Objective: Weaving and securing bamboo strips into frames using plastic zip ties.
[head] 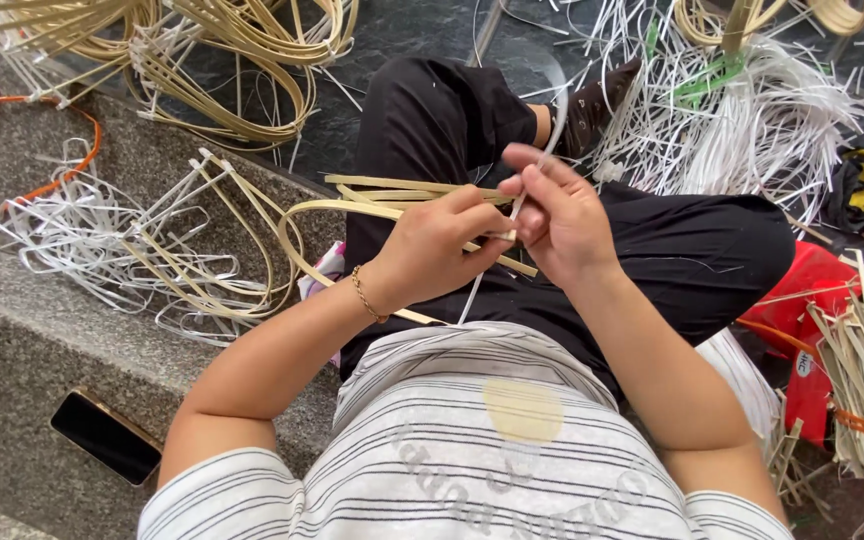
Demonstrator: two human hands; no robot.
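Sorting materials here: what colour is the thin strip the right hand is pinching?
White; the thin strip in the right hand shows best in the head view.

Pale tan cane strips beside black trousers; white strips beyond them; grey-striped white shirt; red bag right.

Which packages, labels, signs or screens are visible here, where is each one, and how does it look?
Phone: lies flat on the grey stone step at lower left, a dark rectangle with a blank black screen and a gold-coloured edge.
Red bag: beside the person's leg at right, crumpled red plastic.
Small label: on the red plastic below that bag, a little white patch with dark marks.
No signs are in view.
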